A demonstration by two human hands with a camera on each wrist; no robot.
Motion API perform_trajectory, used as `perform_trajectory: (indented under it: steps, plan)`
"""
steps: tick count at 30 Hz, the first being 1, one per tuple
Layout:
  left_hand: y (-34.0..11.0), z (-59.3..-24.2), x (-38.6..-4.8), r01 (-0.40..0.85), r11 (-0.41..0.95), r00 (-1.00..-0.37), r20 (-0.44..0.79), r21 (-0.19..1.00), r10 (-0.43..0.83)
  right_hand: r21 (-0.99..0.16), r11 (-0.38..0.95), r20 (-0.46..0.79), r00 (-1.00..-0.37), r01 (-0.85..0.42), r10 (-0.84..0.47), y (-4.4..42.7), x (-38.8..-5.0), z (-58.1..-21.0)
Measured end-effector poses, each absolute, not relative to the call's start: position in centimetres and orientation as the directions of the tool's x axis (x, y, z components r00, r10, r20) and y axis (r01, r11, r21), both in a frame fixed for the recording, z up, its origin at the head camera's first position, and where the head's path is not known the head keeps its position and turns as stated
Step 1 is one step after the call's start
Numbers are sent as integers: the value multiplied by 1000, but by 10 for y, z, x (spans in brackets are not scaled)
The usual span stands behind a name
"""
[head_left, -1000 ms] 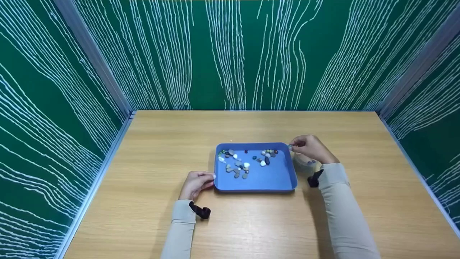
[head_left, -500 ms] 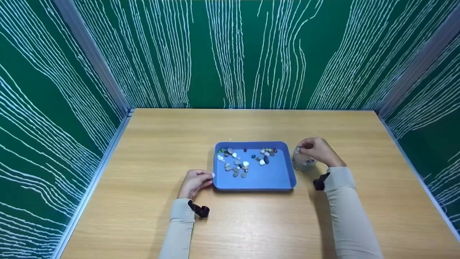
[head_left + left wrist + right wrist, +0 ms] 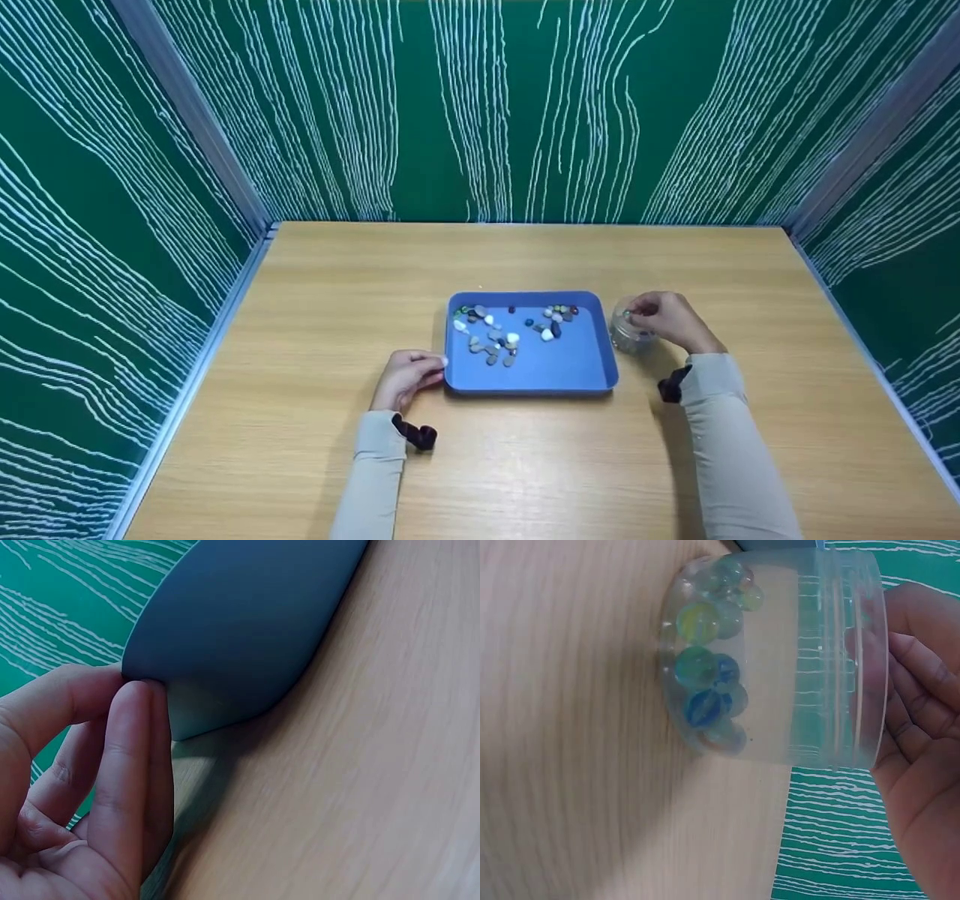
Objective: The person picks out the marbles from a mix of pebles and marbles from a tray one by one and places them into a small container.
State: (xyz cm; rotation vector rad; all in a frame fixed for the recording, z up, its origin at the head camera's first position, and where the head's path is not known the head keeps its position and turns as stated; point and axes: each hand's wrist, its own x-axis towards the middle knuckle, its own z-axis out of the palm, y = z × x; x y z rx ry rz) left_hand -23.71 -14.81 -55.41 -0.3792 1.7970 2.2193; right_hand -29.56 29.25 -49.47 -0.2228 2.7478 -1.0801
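Observation:
A blue tray (image 3: 570, 371) lies on the table, holding several pebbles (image 3: 491, 360) and glass marbles (image 3: 529, 322). My left hand (image 3: 409, 375) pinches its left rim; in the left wrist view the fingers (image 3: 127, 757) meet at the tray's corner (image 3: 225, 637). To the right of the tray stands a clear plastic jar (image 3: 772, 690) with several marbles (image 3: 697, 667) at its bottom. The right hand (image 3: 667, 319) is at the jar's mouth, fingertips inside the opening, pinching a small greenish marble (image 3: 628, 312). The right wrist view does not show that marble clearly.
The wooden table (image 3: 525, 465) runs up to green walls (image 3: 450, 112) with white wavy lines. A tiny pale speck (image 3: 481, 286) lies behind the tray. Dark straps (image 3: 420, 435) are worn at both wrists.
My right hand has moved right from the tray's far right corner to the jar's mouth, carrying the greenish marble, then lowered its fingertips slightly. The left hand has stayed on the tray's rim.

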Motion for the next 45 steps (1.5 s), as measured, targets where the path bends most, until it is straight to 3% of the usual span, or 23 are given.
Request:
perform_trajectory:
  steps: [21,45]
  plan:
    - [-146,-553,-241,-358,-180,-933,-355,916,51,-715,695,-68,-984,-67,-166,288,-288,-504]
    - [-149,-555,-238,-362,-181,-932,-361,915,39,-712,701,-112,-979,-40,-169,285,-289,-507]
